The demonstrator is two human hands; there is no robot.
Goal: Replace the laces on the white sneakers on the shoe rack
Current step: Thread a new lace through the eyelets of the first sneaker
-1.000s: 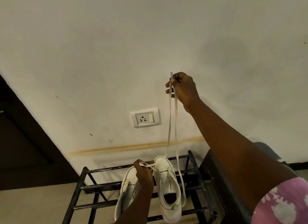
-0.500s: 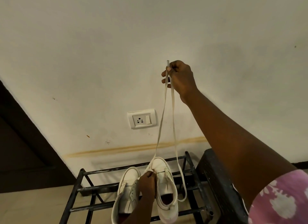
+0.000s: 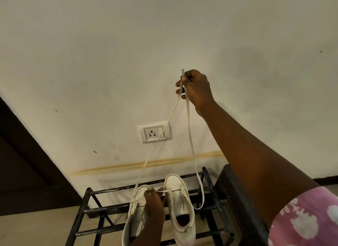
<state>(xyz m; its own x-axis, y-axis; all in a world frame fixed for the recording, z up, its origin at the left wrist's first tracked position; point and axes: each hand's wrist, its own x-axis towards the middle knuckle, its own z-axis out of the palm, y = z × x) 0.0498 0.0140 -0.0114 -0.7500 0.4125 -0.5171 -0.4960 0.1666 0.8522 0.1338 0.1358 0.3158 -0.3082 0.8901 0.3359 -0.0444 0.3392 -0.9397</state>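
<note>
Two white sneakers stand side by side on the black metal shoe rack (image 3: pixel 86 200): the left sneaker (image 3: pixel 136 214) and the right sneaker (image 3: pixel 180 205). My right hand (image 3: pixel 196 89) is raised high in front of the wall and pinches both tips of a white lace (image 3: pixel 188 121). One strand runs down to my left hand, the other hangs in a loop beside the right sneaker. My left hand (image 3: pixel 155 201) sits between the sneakers and pinches the lace where it meets the right sneaker's eyelets.
A white wall socket (image 3: pixel 154 133) is on the wall behind the lace. A dark stool or box (image 3: pixel 236 200) stands right of the rack. A dark door frame (image 3: pixel 23 154) fills the left side. Beige floor lies under the rack.
My left hand has shifted left, drawing the lace across toward the left sneaker. The left strand has swung out to the left. My right hand still holds the tips high.
</note>
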